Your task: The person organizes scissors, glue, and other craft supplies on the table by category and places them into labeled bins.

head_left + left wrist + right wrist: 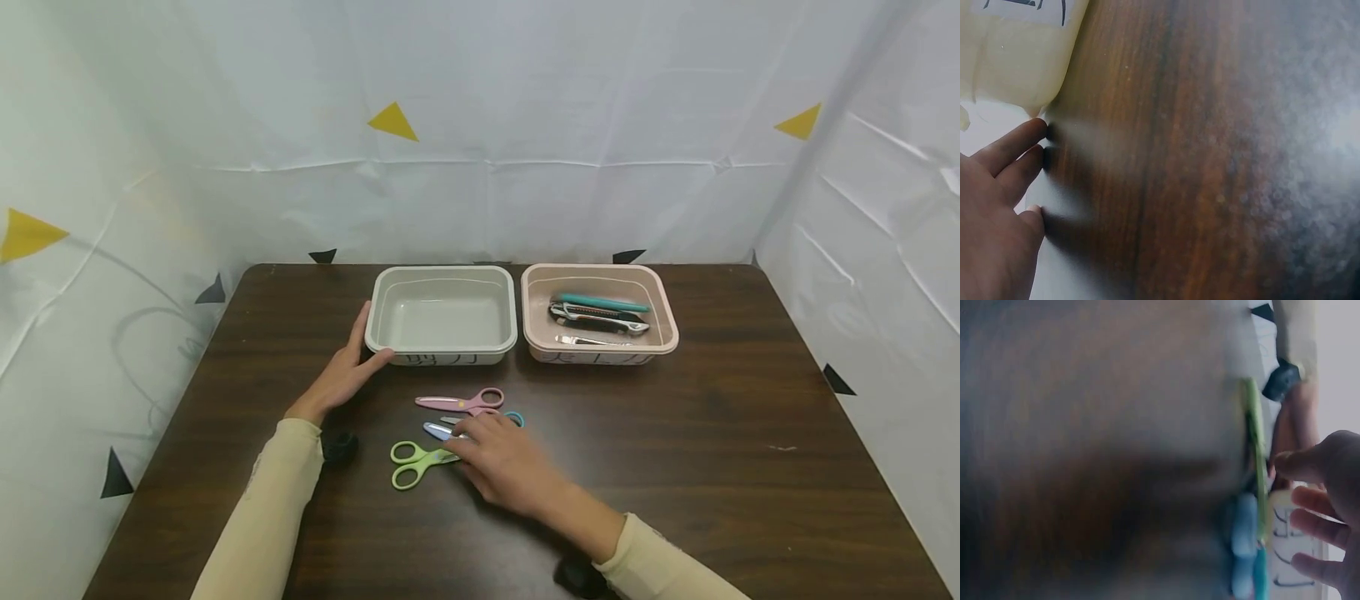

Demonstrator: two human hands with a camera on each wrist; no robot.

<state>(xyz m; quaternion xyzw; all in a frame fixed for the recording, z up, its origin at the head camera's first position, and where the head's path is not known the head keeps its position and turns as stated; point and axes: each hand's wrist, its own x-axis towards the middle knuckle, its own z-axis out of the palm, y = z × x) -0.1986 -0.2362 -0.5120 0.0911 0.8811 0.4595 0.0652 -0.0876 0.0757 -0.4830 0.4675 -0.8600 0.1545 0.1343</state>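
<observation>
My left hand [340, 382] is at the left front corner of a pale grey bin [442, 348], with thumb and fingers spread around that corner. The left wrist view shows its fingers [1019, 140] extended beside the bin [1016, 69]. My right hand [510, 467] is over several pairs of scissors on the table, fingers loosely bent and apart in the right wrist view. Pink scissors [450, 403] lie farthest back, green scissors [420, 461] nearest. Between them, a light blue blade [435, 430] and a blue handle loop [516, 418] show, partly hidden by the hand.
Right of the grey bin stands a pink bin [536, 333] holding a teal pen-like tool [603, 302], a dark box cutter with light trim [600, 318] and a slim silver tool [588, 340]. Dark writing marks both bins' fronts. White sheeting [525, 83] surrounds the brown table [712, 433].
</observation>
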